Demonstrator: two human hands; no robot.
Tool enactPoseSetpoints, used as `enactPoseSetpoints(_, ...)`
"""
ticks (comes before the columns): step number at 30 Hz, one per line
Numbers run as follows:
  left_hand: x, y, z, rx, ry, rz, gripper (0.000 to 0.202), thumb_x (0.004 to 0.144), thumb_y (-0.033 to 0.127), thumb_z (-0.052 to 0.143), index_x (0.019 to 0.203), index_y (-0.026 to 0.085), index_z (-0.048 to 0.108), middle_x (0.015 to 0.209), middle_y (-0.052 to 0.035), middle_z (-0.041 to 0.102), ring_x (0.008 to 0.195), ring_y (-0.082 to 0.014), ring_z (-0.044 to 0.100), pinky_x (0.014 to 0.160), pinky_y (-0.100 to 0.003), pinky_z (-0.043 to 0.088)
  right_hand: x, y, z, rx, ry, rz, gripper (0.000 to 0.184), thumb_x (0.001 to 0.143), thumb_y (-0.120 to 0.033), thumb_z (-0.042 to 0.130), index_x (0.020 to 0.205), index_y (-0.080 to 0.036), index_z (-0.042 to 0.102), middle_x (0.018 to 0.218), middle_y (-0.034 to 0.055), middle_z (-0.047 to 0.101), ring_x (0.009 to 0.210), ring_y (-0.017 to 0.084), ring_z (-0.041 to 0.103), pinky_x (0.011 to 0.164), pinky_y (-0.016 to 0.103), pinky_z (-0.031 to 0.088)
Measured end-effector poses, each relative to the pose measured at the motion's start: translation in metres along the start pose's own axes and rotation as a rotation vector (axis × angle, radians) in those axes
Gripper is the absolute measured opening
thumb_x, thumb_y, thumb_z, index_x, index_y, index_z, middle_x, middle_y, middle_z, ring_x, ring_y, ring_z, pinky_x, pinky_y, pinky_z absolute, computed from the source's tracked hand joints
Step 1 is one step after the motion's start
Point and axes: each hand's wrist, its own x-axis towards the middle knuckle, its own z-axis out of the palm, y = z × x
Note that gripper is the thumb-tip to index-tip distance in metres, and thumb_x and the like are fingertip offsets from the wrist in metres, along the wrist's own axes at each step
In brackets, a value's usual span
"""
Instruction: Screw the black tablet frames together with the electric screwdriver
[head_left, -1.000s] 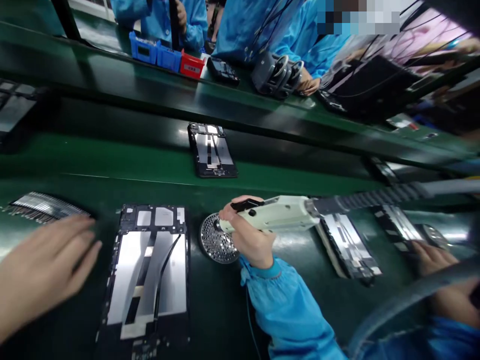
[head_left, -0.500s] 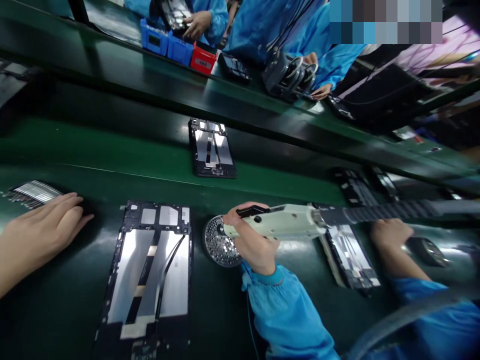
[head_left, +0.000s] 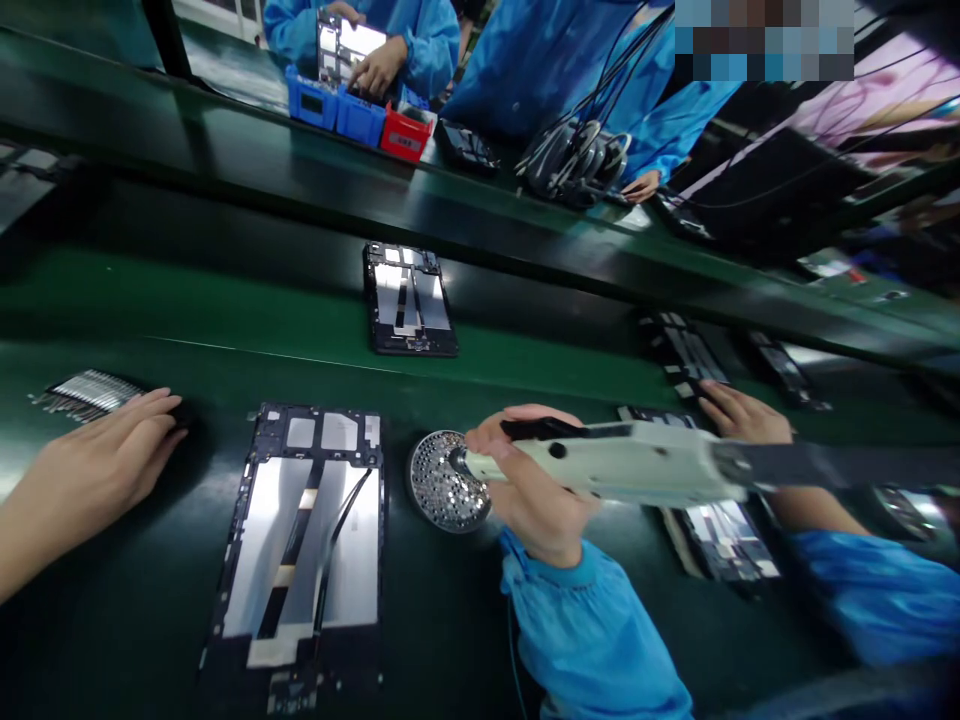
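My right hand (head_left: 536,485), in a blue sleeve, is wrapped round a pale green electric screwdriver (head_left: 637,460) with a black lever. Its tip end is at a round metal screw dish (head_left: 442,490) dotted with small holes or screws. To the left of the dish lies an opened tablet (head_left: 349,540), its silver inside, black ribbon and thin cable facing up. My left hand (head_left: 124,445) rests beyond the tablet's left side with fingers stretched out, beside a bundle of thin silvery strips (head_left: 94,392). I see nothing held in it; its underside is hidden.
Another opened tablet (head_left: 409,300) lies on the green strip ahead. At right, a co-worker's hand (head_left: 742,410) reaches to a dark tablet part (head_left: 686,350); one more tablet (head_left: 724,540) lies below. Blue bins (head_left: 360,118) and a red bin (head_left: 405,135) stand across, before co-workers.
My right hand and the screwdriver have shifted slightly right. The co-worker's hand at right has moved forward to the dark tablet part. Across the bench, another person's held tablet has turned.
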Motion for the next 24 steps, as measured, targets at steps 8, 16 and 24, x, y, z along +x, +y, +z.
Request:
enactPoseSetpoints(8,0.096,0.095,0.003,-0.731,-0.181,-0.199,0.018,0.097,0.033,0.057,0.094,0.026,0.074,0.095,0.0016,0.075,0.08,-0.015,0.073,0.068,-0.027,0.064,0.001,-0.024,0.002,0.039,0.03,-0.084,0.025,0.072,-0.011,0.069,0.093,-0.025,0.07,0.063,-0.0027,0.064,0.059,0.017,0.062,0.058,0.037,0.054)
enactPoseSetpoints(16,0.128,0.126,0.079,-0.701,-0.207,0.016,0.011,0.093,0.019,0.059,0.098,0.018,0.07,0.108,-0.0067,0.072,0.094,-0.017,0.07,0.081,-0.03,0.061,0.001,-0.02,-0.004,0.051,-0.007,-0.056,0.026,0.075,-0.011,0.07,0.097,-0.026,0.071,0.066,-0.0022,0.066,0.06,0.016,0.063,0.057,0.035,0.053)
enactPoseSetpoints(24,0.118,0.124,0.059,-0.526,-0.364,0.267,0.036,0.099,0.039,0.052,0.118,0.013,0.07,0.135,-0.0184,0.063,0.122,-0.0358,0.058,0.106,-0.058,0.044,0.004,-0.021,-0.006,-0.014,0.008,-0.047,0.023,0.075,-0.013,0.072,0.094,-0.027,0.073,0.064,-0.0023,0.063,0.06,0.018,0.063,0.059,0.038,0.054)
